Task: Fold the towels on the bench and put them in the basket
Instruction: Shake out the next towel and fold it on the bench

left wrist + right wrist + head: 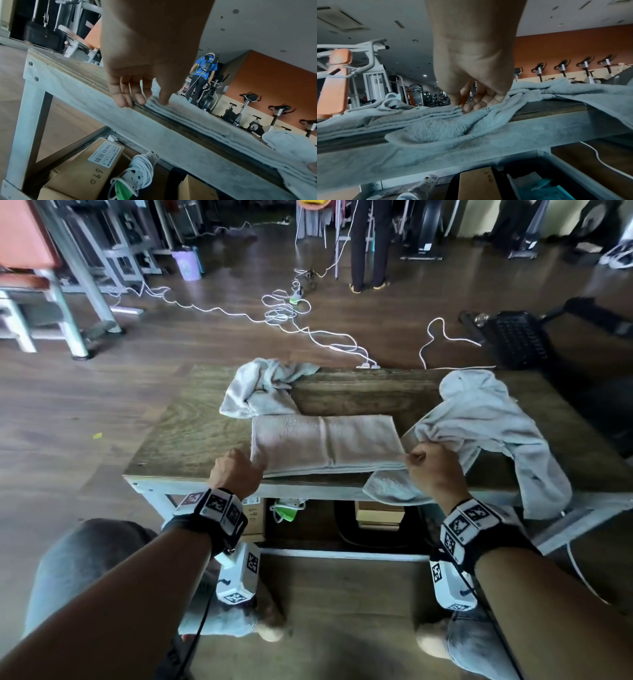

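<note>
On the left part of the tabletop [178,433], near its far edge, a crumpled towel [260,388] lies in a heap, its near edge touching the folded towel [325,443]. That folded towel lies flat in the middle, close to the near edge, in stacked layers. The left hand [236,470] rests at its near left corner; in the left wrist view the thumb presses on top of the layers while the other fingers [120,94] hang loosely curled beside the edge, so this grip holds nothing. The right hand [431,467] sits at the folded towel's near right corner, its grip closed, fingers pinching the stacked layers there. Further right a loose towel [486,419] sprawls across the tabletop, one end drooping over the near edge. No basket can be made out.
</note>
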Tool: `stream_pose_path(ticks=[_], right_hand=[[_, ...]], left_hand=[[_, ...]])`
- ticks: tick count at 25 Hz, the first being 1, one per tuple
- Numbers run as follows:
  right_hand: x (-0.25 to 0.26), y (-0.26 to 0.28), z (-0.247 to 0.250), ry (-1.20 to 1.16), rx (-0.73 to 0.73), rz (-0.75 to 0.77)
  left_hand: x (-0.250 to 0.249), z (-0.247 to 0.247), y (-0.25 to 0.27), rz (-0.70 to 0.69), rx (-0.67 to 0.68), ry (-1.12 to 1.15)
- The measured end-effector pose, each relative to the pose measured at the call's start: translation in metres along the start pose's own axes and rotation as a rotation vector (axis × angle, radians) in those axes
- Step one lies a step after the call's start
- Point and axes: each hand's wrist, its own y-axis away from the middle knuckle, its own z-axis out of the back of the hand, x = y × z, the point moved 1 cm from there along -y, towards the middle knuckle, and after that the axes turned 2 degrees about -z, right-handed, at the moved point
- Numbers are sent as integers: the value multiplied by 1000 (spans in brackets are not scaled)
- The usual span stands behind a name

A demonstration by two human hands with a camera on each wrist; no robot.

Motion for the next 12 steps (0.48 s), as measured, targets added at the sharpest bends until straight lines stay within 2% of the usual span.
stream_pose_path(ticks=[3,8,12], right_hand=[[3,2,4,-39,-34,-46],[-2,2,17,-54,-57,-27],[-4,6,20,154,26,-3]], left_hand=[[-4,6,4,40,-35,84],[-2,27,9,17,-97,266],[2,25,11,-2,-55,275]])
